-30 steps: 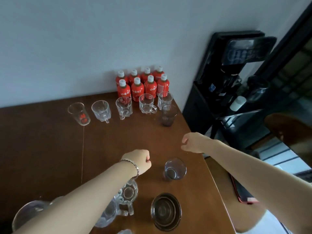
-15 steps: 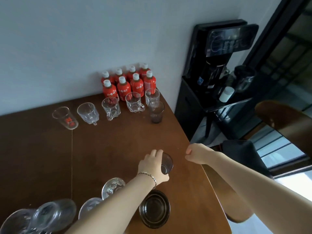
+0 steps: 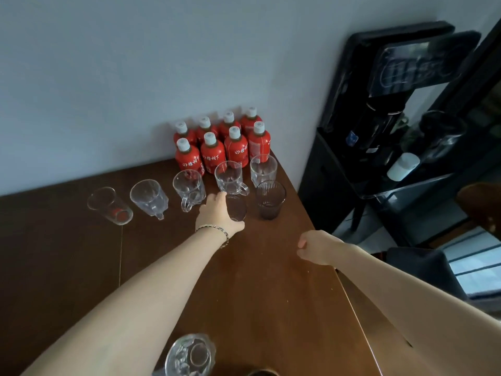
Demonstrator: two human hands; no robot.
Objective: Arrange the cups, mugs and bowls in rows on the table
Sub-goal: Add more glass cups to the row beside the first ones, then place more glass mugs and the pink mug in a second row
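Note:
My left hand (image 3: 217, 214) is wrapped around a small dark glass (image 3: 238, 208), held upright just left of a ribbed dark tumbler (image 3: 270, 200) on the brown table (image 3: 81, 267). Behind them runs a row of clear glassware: a glass with a red print (image 3: 109, 206), a faceted mug (image 3: 149, 198), a handled mug (image 3: 189, 188), another mug (image 3: 230, 177) and a ribbed clear glass (image 3: 263, 169). My right hand (image 3: 317, 246) hovers curled and empty near the table's right edge. A clear mug (image 3: 189, 355) sits at the bottom edge.
Several red bottles with white caps (image 3: 222, 143) stand against the wall behind the row. A black water dispenser (image 3: 379, 118) stands right of the table, with a wooden chair (image 3: 482, 210) beyond it. The table's right edge runs diagonally near my right hand.
My left hand took hold of the small dark glass near the front and carried it forward to a spot beside the ribbed dark tumbler. My right hand stayed curled by the table edge.

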